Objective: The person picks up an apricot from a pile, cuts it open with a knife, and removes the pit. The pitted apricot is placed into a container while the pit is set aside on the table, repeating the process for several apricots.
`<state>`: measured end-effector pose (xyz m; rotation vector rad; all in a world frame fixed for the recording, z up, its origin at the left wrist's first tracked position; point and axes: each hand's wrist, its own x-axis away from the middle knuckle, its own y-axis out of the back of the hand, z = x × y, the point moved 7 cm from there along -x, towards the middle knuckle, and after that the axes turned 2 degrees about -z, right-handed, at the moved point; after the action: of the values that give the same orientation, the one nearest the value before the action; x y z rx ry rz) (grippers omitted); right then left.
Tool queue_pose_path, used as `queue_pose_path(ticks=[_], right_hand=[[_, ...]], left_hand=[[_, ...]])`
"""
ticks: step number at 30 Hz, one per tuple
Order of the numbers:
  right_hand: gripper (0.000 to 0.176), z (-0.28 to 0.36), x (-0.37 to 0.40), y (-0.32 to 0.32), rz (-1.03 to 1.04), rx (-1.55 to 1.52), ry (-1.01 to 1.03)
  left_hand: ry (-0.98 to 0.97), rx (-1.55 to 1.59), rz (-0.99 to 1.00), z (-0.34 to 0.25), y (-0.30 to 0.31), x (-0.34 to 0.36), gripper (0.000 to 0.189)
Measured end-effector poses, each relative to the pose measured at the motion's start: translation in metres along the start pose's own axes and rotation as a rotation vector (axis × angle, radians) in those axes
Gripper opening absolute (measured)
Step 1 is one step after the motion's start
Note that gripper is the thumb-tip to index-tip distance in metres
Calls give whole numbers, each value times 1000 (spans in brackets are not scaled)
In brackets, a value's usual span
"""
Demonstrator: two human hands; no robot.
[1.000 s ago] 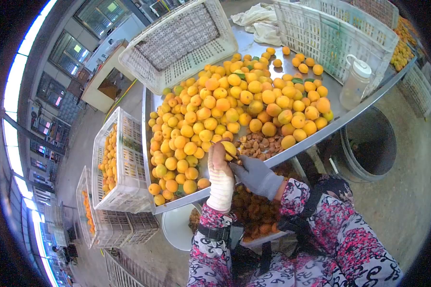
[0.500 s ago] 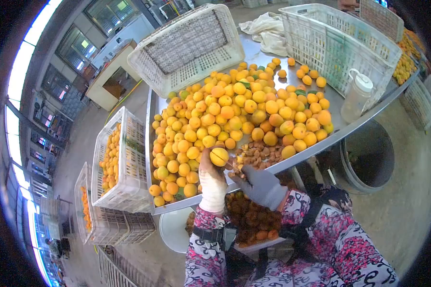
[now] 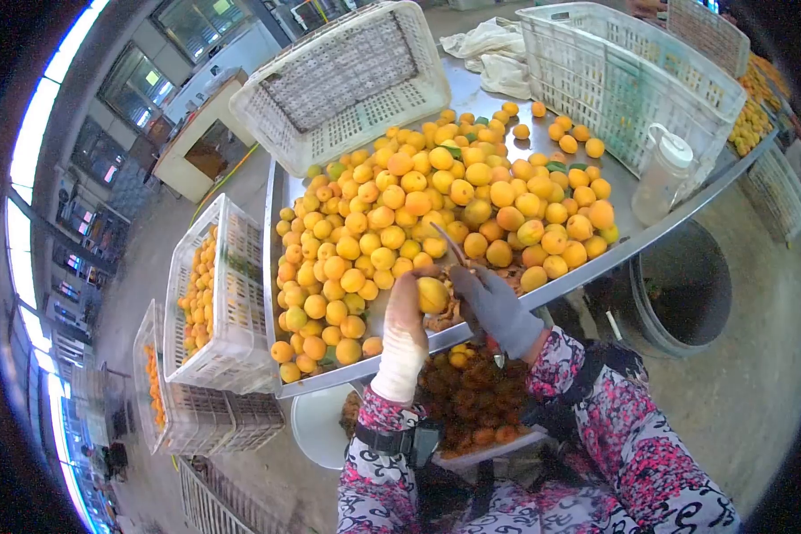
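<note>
My left hand (image 3: 408,311), wrapped in white at the wrist, is closed round a yellow apricot (image 3: 432,295) above the table's near edge. Close beside it, my right hand (image 3: 494,307) in a grey glove grips what looks like a thin, curved knife (image 3: 449,242), its slim blade pointing up and away. Under the gloved palm a bit of red and metal shows, perhaps the handle's end. A big heap of apricots (image 3: 392,214) lies just beyond both hands. Brown pits, partly hidden by my hands, lie on the table (image 3: 378,322) between heap and edge.
Below the edge sits a tub of brownish-orange fruit pieces (image 3: 472,400), with a white bucket (image 3: 316,427) to its left. Crates of apricots (image 3: 227,334) stand left. Behind are a tipped crate (image 3: 347,89), another crate (image 3: 596,80) and a bottle (image 3: 663,178). A dark bin (image 3: 685,294) is right.
Both hands have shifted slightly right, and the held apricot has moved right and a little down. The knife has swung from beside the fruit to point upward.
</note>
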<state>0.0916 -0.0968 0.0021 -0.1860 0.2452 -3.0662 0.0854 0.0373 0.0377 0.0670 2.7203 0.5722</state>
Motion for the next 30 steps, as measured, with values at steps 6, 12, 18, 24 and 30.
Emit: queue_pose_path(ticks=[6, 12, 18, 24, 30], right_hand=[[55, -25, -11, -9, 124, -24, -147], [45, -23, -11, -12, 37, -209, 25], [36, 4, 2, -8, -206, -31, 205], [33, 29, 12, -7, -279, 184, 338], [33, 29, 6, -10, -276, 418, 431]], left_hand=[[-407, -411, -32, -64, -14, 0, 30], [-394, -360, -178, -54, -12, 4, 26], [-119, 31, -277, -5, -24, 18, 30], [130, -90, -167, -22, -24, 15, 34], [167, -115, -130, 19, -27, 15, 34]])
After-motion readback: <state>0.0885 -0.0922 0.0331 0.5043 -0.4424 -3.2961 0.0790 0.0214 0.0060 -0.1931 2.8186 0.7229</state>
